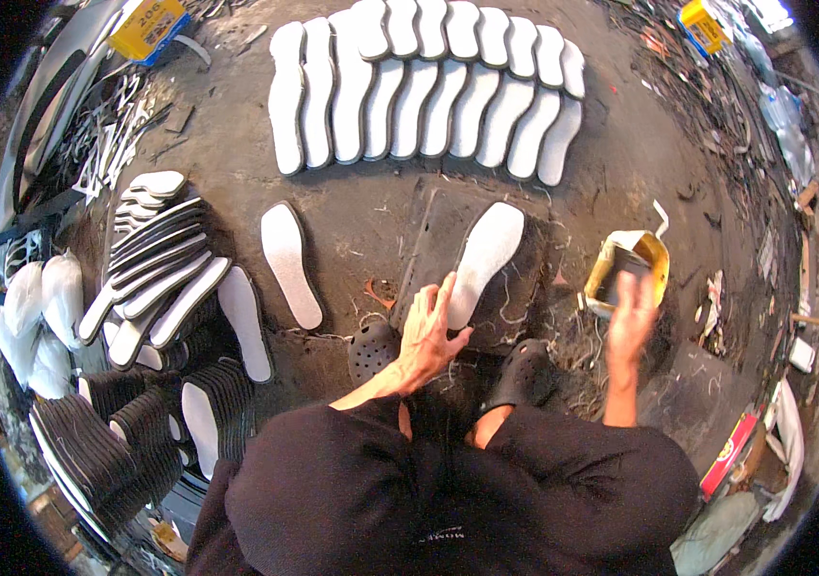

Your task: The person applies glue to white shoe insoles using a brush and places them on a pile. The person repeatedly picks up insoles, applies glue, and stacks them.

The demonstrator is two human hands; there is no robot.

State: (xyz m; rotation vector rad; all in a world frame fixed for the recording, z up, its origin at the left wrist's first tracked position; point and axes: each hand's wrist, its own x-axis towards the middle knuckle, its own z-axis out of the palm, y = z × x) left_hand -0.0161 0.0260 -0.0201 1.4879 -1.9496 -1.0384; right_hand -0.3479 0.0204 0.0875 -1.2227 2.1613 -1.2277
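Observation:
In front of me a white shoe sole with a dark edge [488,252] lies slantwise on a dark flat board [428,226]. My left hand [428,331] rests against its heel end. The index finger lies along one side and the thumb is spread below the heel. My right hand [632,312] reaches over a cut-open yellow container [659,261] with something dark inside. Motion smears its fingers, so whether they hold anything is hidden. To the left of the board, another white sole [289,264] lies alone on the ground.
Rows of white-topped soles [414,110] lie across the far ground. At left are a heap of soles [160,274], dark stacks of soles [88,446] and white plastic bags [43,307]. My clogs [524,372] flank the board's near edge. Scraps [107,144] litter the far left.

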